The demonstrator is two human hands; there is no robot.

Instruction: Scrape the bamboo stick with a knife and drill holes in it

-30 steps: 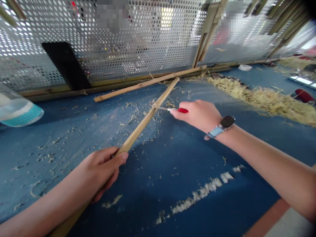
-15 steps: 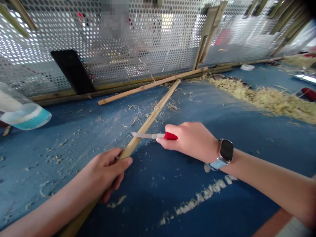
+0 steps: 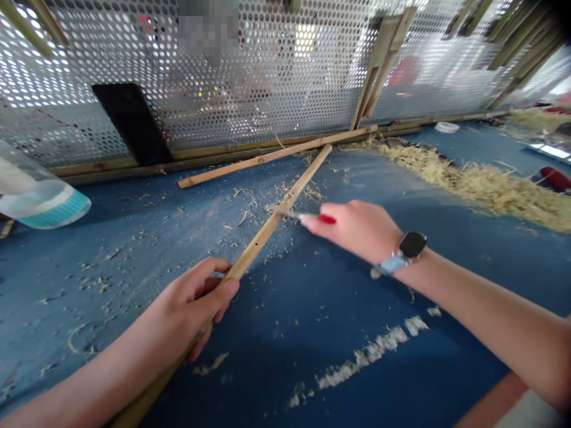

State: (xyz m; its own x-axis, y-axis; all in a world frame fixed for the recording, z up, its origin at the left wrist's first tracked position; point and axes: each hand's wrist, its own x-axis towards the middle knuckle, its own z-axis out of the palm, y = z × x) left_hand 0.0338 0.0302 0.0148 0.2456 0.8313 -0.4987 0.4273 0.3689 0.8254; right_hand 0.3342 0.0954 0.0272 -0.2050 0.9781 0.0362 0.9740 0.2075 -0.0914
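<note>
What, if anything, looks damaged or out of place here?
A ragged whitish streak breaks the blue tabletop right of the left hand, possibly surface damage; loose shavings are heaped untidily at upper right.

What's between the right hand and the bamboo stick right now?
In the head view, a red-handled knife: the right hand grips its handle, and its blade reaches to the bamboo stick. Blur hides whether the edge bites in.

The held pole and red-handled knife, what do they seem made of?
Pole: likely bamboo, pale, fairly smooth, with a ringed node. Knife: blade probably metal, thin and grayish, blurred; bright red handle possibly plastic, finish unclear, mostly hidden by the right hand.
</note>
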